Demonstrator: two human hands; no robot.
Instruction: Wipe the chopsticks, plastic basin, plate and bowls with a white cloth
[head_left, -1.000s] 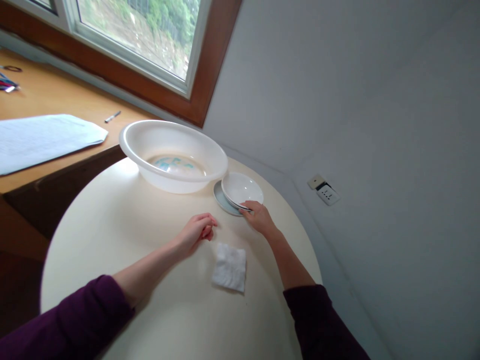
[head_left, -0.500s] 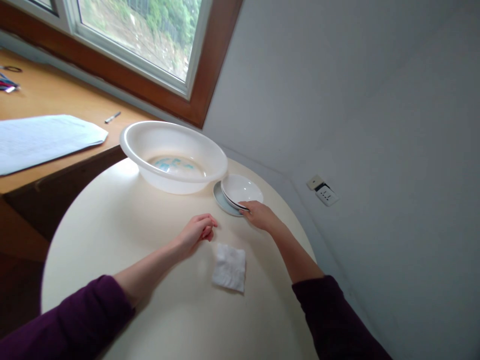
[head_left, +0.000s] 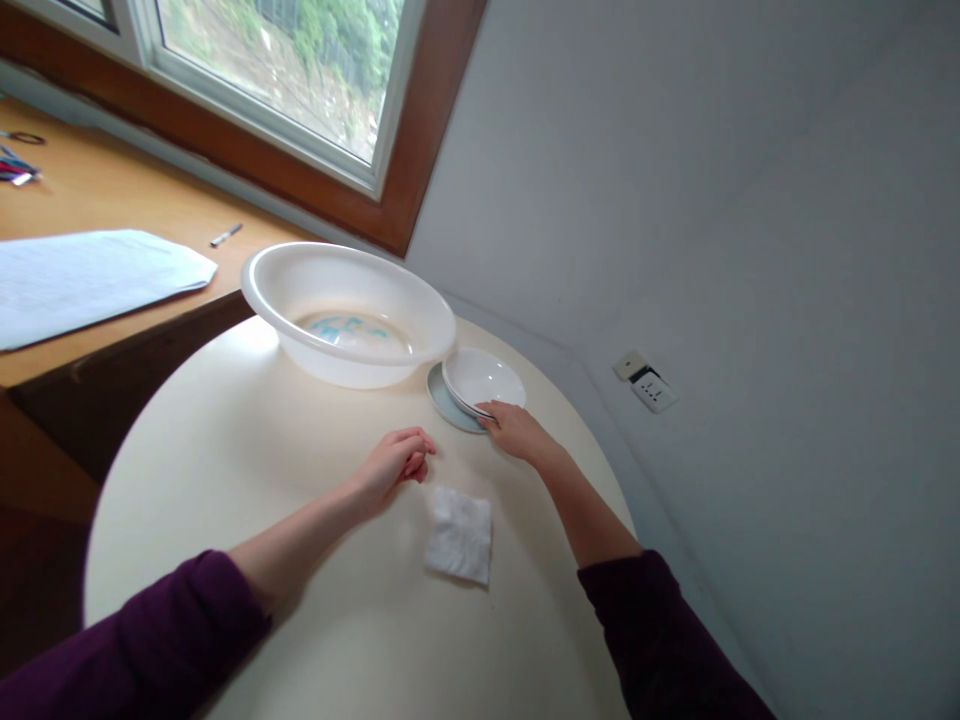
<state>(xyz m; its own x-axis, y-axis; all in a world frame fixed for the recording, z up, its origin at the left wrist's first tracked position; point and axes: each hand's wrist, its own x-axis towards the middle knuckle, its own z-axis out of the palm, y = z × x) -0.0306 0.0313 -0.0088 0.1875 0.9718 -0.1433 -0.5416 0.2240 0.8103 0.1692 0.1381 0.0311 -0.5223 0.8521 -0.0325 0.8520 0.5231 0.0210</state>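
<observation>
My right hand (head_left: 514, 428) pinches the near rim of the white dishes (head_left: 486, 377), which are stacked on a pale blue-grey plate (head_left: 448, 405). Its fingers partly hide that rim, and the stack sits against the right side of a big white plastic basin (head_left: 360, 365). Loosely curled, my left hand (head_left: 396, 462) rests on the table with nothing seen in it. Between my forearms lies a folded white cloth or tissue (head_left: 459, 537), just below and to the right of my left hand.
All this stands on a round cream table (head_left: 352, 630). A wooden desk (head_left: 135, 190) adjoins it at the left, bearing a sheaf of paper (head_left: 90, 275) and a pen (head_left: 226, 235). The wall with a socket (head_left: 653, 389) bounds the right side.
My right hand has shifted very slightly left at the dish rim. The left hand, basin and cloth look unchanged.
</observation>
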